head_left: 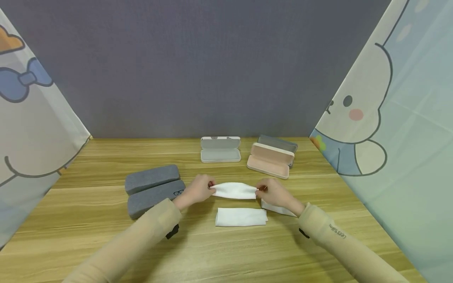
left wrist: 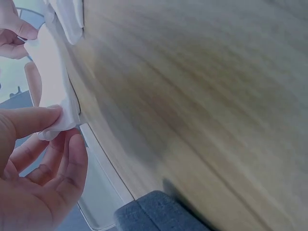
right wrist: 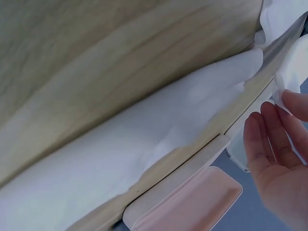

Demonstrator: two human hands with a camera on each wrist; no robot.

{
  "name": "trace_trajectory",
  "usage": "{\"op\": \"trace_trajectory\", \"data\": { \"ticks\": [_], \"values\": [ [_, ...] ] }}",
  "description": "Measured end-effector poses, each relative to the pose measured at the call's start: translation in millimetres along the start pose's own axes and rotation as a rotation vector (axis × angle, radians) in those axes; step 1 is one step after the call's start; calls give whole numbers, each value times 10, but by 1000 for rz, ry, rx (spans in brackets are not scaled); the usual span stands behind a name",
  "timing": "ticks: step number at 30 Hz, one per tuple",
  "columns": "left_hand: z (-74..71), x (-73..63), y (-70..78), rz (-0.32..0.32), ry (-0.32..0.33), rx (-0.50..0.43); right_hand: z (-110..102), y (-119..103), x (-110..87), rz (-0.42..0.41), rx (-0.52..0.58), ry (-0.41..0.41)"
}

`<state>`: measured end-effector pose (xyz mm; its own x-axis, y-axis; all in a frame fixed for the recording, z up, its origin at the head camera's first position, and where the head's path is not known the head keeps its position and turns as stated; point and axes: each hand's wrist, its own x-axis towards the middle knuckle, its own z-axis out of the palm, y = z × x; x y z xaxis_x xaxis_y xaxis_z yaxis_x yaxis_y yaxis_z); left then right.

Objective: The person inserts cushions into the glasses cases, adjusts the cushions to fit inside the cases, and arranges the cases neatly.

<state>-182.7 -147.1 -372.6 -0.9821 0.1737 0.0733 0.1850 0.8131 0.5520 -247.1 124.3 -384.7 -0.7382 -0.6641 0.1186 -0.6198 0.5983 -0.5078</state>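
Note:
A folded white cloth (head_left: pixel 235 190) is stretched between both hands above the table. My left hand (head_left: pixel 196 190) pinches its left end between thumb and fingers, as the left wrist view shows close up. At the other end, my right hand (head_left: pixel 277 192) pinches the cloth the same way. Just below, on the table, a second folded white cloth (head_left: pixel 241 217) lies flat. Another white cloth (head_left: pixel 277 208) lies partly hidden under the right hand; in the right wrist view this cloth (right wrist: pixel 130 144) stretches long across the wood.
Behind the hands stands an open white glasses case (head_left: pixel 220 154). To its right, an open pink case (head_left: pixel 270 160) overlaps an open grey case (head_left: pixel 279 143). Two closed dark grey cases (head_left: pixel 155 194) lie side by side at the left. Printed fabric walls flank the wooden table (head_left: pixel 226 255).

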Motion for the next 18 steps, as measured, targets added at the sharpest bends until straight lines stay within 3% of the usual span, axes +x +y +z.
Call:
{"op": "trace_trajectory", "data": {
  "ticks": [6, 13, 18],
  "values": [
    [-84, -4, 24, -7, -2, -18, -58, -29, 16, -22, 20, 8],
    [-199, 24, 54, 29, 35, -40, -122, -69, 59, -58, 22, 59],
    [-275, 54, 80, -3, 39, -63, -153, -75, 101, -68, 31, 95]
  ]
}}
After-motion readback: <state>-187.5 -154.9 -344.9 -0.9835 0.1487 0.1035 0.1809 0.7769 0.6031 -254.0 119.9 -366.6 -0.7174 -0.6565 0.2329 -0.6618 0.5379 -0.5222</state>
